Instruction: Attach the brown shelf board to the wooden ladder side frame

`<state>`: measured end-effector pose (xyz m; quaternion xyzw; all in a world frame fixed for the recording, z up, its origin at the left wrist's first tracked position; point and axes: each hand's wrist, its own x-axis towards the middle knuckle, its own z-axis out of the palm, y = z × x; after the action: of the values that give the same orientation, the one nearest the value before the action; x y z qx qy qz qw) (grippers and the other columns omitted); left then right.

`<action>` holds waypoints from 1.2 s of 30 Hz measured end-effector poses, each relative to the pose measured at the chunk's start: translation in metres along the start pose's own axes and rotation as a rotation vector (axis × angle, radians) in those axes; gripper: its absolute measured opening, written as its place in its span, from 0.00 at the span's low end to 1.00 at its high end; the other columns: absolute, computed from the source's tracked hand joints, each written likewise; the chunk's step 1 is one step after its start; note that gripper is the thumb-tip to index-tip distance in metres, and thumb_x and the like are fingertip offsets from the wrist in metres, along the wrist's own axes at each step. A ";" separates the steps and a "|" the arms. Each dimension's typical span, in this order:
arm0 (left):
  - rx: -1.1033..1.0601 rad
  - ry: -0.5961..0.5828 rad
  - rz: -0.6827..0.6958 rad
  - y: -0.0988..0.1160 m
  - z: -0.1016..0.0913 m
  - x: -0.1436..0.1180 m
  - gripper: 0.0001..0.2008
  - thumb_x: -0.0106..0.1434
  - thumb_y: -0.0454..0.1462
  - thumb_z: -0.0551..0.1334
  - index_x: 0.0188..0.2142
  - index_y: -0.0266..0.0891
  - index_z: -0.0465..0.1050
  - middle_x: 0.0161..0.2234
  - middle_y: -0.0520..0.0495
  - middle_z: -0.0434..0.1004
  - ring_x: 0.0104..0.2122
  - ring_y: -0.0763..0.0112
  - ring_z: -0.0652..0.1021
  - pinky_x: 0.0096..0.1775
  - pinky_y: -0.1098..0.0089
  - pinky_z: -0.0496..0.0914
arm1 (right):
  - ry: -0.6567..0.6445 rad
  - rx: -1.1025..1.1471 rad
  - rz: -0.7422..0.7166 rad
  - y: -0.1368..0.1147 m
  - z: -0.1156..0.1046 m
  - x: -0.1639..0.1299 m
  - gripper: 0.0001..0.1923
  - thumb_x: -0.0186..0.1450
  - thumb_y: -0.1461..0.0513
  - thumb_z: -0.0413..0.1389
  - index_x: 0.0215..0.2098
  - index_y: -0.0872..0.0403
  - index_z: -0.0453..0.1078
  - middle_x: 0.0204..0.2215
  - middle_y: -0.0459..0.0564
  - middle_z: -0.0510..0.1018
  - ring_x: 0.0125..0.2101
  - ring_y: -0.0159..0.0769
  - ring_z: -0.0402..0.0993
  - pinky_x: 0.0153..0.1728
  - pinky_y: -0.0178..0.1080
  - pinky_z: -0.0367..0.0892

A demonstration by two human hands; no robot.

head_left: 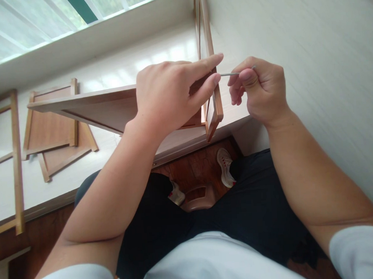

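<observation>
My right hand (262, 88) is closed on a thin metal hex key (229, 74), its bent end showing above the thumb. The key's far end meets the outer side of an upright wooden frame (214, 95). My left hand (167, 94) lies over the top edge of a wooden panel (102, 109) that butts against this frame. Its index finger and thumb stretch across the frame's edge, either side of the key's tip; the other fingers are hidden behind the panel.
Two loose framed wooden panels (51, 122) lie overlapping on the pale ledge (108, 155). Another open wooden frame (16, 166) is at the far left. A window (40, 22) runs behind, and a pale wall (321, 64) rises on the right. A plastic stool (199, 202) shows between my legs.
</observation>
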<state>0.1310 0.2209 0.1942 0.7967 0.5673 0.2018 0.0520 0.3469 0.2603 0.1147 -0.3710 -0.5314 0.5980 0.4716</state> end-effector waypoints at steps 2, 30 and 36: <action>0.017 0.006 0.004 0.000 0.000 0.000 0.26 0.71 0.57 0.49 0.61 0.59 0.73 0.35 0.49 0.84 0.42 0.56 0.78 0.38 0.59 0.58 | 0.012 -0.021 -0.019 0.000 0.001 0.000 0.17 0.62 0.42 0.64 0.32 0.44 0.74 0.19 0.43 0.74 0.23 0.36 0.73 0.19 0.37 0.59; -0.059 -0.016 -0.039 -0.002 0.003 0.000 0.31 0.69 0.60 0.48 0.62 0.53 0.73 0.33 0.49 0.84 0.45 0.54 0.75 0.43 0.57 0.57 | 0.033 0.096 -0.008 0.004 0.011 0.003 0.24 0.65 0.40 0.60 0.25 0.50 0.70 0.17 0.47 0.69 0.19 0.32 0.65 0.21 0.39 0.62; -0.060 -0.033 -0.038 -0.003 0.003 0.000 0.33 0.69 0.62 0.46 0.62 0.53 0.72 0.34 0.49 0.83 0.49 0.53 0.73 0.43 0.57 0.56 | 0.054 0.067 -0.172 0.002 0.017 0.003 0.28 0.66 0.39 0.57 0.22 0.51 0.71 0.17 0.48 0.69 0.17 0.30 0.59 0.19 0.40 0.57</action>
<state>0.1298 0.2220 0.1907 0.7870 0.5752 0.2047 0.0892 0.3298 0.2586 0.1154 -0.3240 -0.5280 0.5624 0.5477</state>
